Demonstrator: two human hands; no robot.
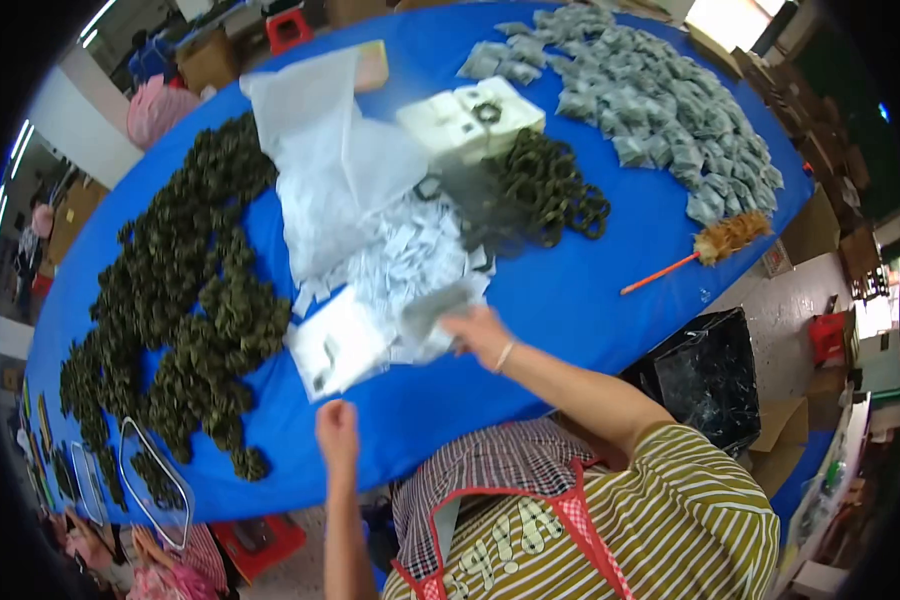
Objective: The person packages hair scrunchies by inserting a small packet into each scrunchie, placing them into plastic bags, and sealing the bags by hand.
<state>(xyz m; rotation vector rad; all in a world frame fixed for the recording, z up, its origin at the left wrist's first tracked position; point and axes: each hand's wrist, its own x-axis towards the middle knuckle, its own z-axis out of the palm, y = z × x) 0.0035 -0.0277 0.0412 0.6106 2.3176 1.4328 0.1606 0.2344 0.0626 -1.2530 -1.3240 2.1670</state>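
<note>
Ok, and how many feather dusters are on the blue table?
1. The duster lies near the right edge of the table, just below the heap of grey packets.

On my feed I see a duster (732, 238) with an orange handle lying near the table's edge. Below it I make out a black bag (712, 375) beside an open carton (782, 432). Past the far edge I have a red stool (288, 30), a brown box (207, 66) and a pink bundle (160, 110); a person in pink (185, 572) shows at lower left.
</note>
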